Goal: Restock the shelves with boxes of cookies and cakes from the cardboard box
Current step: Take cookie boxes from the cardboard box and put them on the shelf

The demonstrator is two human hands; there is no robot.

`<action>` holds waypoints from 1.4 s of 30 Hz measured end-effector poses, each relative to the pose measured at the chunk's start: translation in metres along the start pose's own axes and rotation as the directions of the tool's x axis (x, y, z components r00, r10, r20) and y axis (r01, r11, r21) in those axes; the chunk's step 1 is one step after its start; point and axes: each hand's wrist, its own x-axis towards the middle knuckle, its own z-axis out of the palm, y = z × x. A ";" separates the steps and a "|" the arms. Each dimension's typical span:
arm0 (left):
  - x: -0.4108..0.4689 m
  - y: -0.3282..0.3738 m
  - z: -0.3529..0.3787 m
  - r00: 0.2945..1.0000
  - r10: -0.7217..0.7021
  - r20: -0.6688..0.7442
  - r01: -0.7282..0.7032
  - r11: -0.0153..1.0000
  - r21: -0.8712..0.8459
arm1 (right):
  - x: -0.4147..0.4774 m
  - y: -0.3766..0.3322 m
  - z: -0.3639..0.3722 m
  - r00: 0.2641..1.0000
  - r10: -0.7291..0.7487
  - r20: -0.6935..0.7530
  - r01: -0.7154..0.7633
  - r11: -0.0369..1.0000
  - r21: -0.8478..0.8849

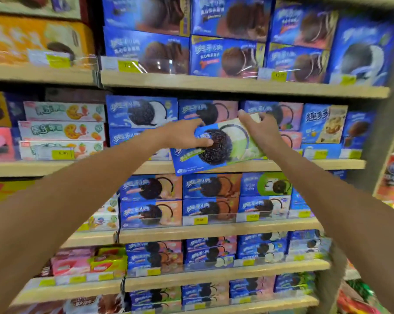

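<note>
A blue and pale green cookie box (218, 148) with a dark sandwich cookie printed on it hangs tilted in front of the second shelf (327, 164). My left hand (184, 133) grips its upper left edge, thumb on the front face. My right hand (260, 128) holds its upper right end, fingers curled over the top. Behind the box stand blue cookie boxes (141, 111) in stacked rows. The cardboard box is out of view.
Wooden shelves run above (236, 83) and below (214, 230), packed with blue cookie boxes. White fruit-biscuit boxes (62, 130) fill the left bay, with orange packs (32, 39) above. Yellow price tags (62, 154) line the shelf edges. A further rack (393, 177) stands at the right.
</note>
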 end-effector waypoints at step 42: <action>0.100 -0.056 0.051 0.893 0.023 -0.449 0.232 0.832 0.505 | 0.127 0.073 0.063 0.915 -0.324 0.242 0.378 0.475 -0.794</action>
